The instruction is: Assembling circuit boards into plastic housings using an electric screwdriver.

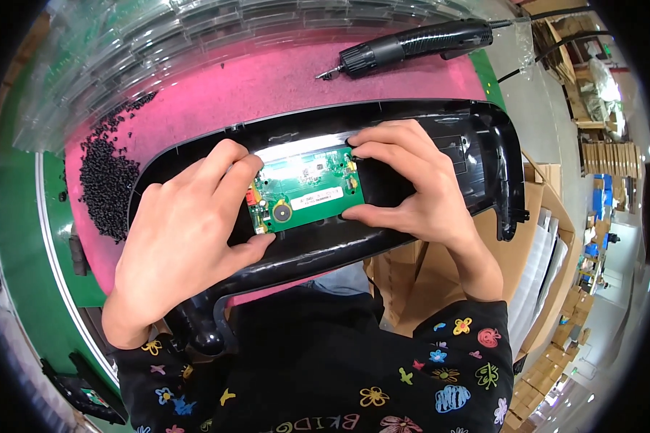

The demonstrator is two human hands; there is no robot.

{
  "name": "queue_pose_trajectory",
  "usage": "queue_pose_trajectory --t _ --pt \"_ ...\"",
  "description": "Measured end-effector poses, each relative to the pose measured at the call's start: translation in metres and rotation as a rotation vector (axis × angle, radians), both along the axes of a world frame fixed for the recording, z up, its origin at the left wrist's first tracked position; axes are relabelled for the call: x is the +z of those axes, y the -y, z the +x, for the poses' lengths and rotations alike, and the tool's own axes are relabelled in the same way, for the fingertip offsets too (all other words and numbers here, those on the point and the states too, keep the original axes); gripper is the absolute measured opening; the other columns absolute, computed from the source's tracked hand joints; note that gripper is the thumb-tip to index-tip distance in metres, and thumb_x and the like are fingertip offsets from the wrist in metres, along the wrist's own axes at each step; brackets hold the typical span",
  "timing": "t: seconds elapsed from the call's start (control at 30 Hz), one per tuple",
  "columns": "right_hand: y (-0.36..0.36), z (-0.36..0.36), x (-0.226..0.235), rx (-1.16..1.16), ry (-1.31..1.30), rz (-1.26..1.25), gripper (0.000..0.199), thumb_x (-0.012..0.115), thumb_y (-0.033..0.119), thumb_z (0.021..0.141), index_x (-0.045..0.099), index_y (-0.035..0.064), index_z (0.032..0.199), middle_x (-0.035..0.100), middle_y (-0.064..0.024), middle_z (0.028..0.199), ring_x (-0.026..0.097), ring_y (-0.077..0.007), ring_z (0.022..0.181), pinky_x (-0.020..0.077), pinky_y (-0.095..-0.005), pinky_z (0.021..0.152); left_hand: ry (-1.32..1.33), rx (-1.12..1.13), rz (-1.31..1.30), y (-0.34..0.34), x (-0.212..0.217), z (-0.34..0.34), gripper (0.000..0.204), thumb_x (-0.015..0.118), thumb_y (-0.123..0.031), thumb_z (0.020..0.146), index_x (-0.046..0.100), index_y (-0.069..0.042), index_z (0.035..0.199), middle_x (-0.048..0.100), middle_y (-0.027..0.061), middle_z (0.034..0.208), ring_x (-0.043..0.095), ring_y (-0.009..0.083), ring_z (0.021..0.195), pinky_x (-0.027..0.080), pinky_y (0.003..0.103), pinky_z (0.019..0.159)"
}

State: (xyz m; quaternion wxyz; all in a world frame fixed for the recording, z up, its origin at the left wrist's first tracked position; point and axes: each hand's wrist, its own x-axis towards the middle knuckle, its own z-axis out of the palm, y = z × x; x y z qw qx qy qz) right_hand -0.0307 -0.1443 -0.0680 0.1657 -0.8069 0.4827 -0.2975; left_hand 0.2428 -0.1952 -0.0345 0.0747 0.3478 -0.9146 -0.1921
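Note:
Between my two hands is a green circuit board [312,213] with a white label strip and a round black buzzer. My left hand [188,209] grips its left end, thumb at the lower corner and fingers at the upper one. At the right end, my right hand [415,180] pinches the board's edge between thumb and fingers. The board lies over the middle of a long black plastic housing [448,108], open side up. Whether the board rests on the housing's floor or is held just above it, I cannot tell.
Beyond the housing, a black electric screwdriver [419,49] lies on the pink mat [267,79]. A heap of small black screws [107,177] is at the left. Clear plastic trays [159,43] are stacked at the back. A cardboard box [531,252] stands at the right.

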Motion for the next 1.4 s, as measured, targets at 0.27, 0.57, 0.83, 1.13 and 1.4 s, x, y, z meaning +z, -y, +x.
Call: queue_pose_trajectory --t 0.27,0.57,0.83,1.13,1.4 --pt "0.0 0.001 0.003 -0.005 -0.027 0.018 0.055 0.089 0.019 0.06 0.065 0.0017 0.106 0.065 -0.0096 0.114 0.059 -0.0302 0.107 0.048 -0.04 0.093 0.015 0.026 0.025 -0.001 0.001 0.001 0.059 0.082 -0.018 0.063 0.058 -0.004 0.115 0.057 0.0079 0.111 0.064 0.0317 0.082 0.053 0.041 0.066" --pt "0.0 0.002 0.001 -0.015 -0.033 0.029 0.055 0.089 0.019 0.06 0.065 0.0014 0.106 0.065 -0.0102 0.115 0.059 -0.0304 0.107 0.0485 -0.0398 0.093 0.019 0.01 0.031 0.0 -0.001 0.002 0.058 0.082 -0.018 0.064 0.058 -0.004 0.115 0.056 0.0069 0.112 0.064 0.0298 0.082 0.052 0.04 0.065" --pt "0.001 0.005 0.003 -0.006 -0.04 0.02 0.056 0.09 0.017 0.058 0.065 0.0016 0.106 0.065 -0.0105 0.114 0.059 -0.0311 0.106 0.0485 -0.04 0.092 0.029 -0.004 0.01 -0.001 0.0 0.005 0.058 0.083 -0.02 0.065 0.058 -0.004 0.115 0.055 0.0062 0.111 0.063 0.0272 0.086 0.052 0.039 0.064" --pt "-0.001 0.008 0.006 -0.032 -0.06 0.026 0.058 0.09 0.014 0.057 0.064 0.0004 0.108 0.064 -0.0116 0.115 0.059 -0.0314 0.105 0.0488 -0.0404 0.091 0.037 -0.021 -0.032 0.001 -0.001 0.007 0.058 0.084 -0.026 0.067 0.058 -0.005 0.114 0.057 0.0046 0.111 0.064 0.0251 0.091 0.053 0.036 0.066" --pt "0.005 -0.011 0.041 -0.156 -0.191 0.012 0.052 0.083 0.021 0.074 0.062 0.0 0.117 0.064 -0.0164 0.119 0.062 -0.0325 0.108 0.0489 -0.0397 0.094 -0.168 -0.062 -0.015 0.013 -0.003 0.031 0.059 0.084 -0.027 0.069 0.059 -0.003 0.117 0.059 0.0073 0.106 0.066 0.0249 0.085 0.053 0.035 0.065"
